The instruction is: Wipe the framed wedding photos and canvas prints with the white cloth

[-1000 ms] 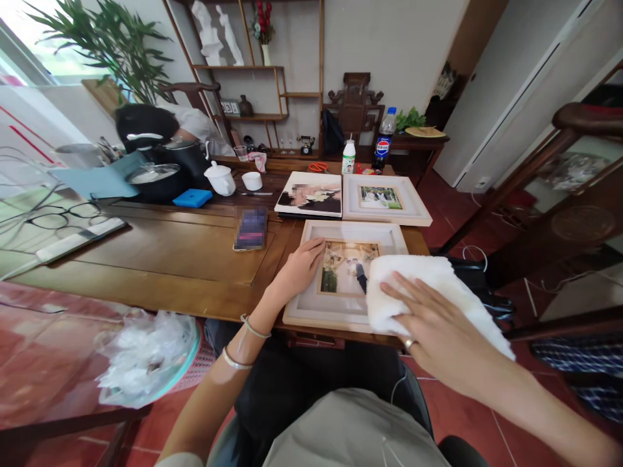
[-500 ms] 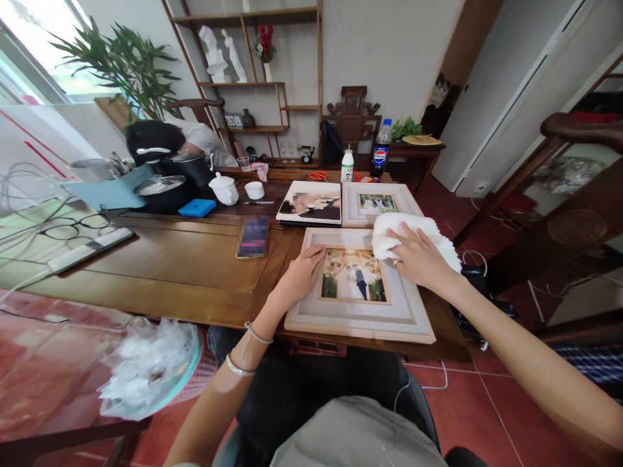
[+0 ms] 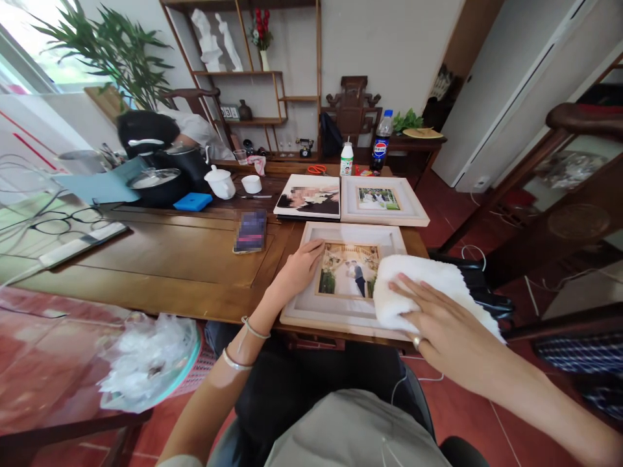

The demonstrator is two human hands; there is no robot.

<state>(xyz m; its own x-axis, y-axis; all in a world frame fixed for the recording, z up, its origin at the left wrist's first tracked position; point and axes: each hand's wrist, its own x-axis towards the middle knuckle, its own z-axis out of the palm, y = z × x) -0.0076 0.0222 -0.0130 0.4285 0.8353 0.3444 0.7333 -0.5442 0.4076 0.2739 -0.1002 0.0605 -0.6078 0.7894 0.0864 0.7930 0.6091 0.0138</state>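
Note:
A picture frame (image 3: 296,305) with a pale wooden border lies flat at the table's near edge, a photo of a couple (image 3: 343,272) in its middle. My left hand (image 3: 299,266) rests on its left side, fingers stretched out and holding nothing. On the right side, my right hand (image 3: 428,318) holds a fluffy white cloth (image 3: 438,272) against the frame's surface. The cloth covers the lower right part of the frame and hangs past its edge. Behind lie a second framed photo (image 3: 413,211) and a print of people (image 3: 309,194).
Left of the frame lies a phone (image 3: 250,232). Farther off stand a white teapot (image 3: 220,183), a white cup (image 3: 252,185), a blue box (image 3: 193,202), a small bottle (image 3: 346,160) and a cola bottle (image 3: 381,143). A bag-lined basket (image 3: 187,370) stands on the floor. Another person (image 3: 195,133) leans over at the back left.
My right hand has moved the white cloth from the frame's upper right corner down to its lower right side. My left hand stays on the left side.

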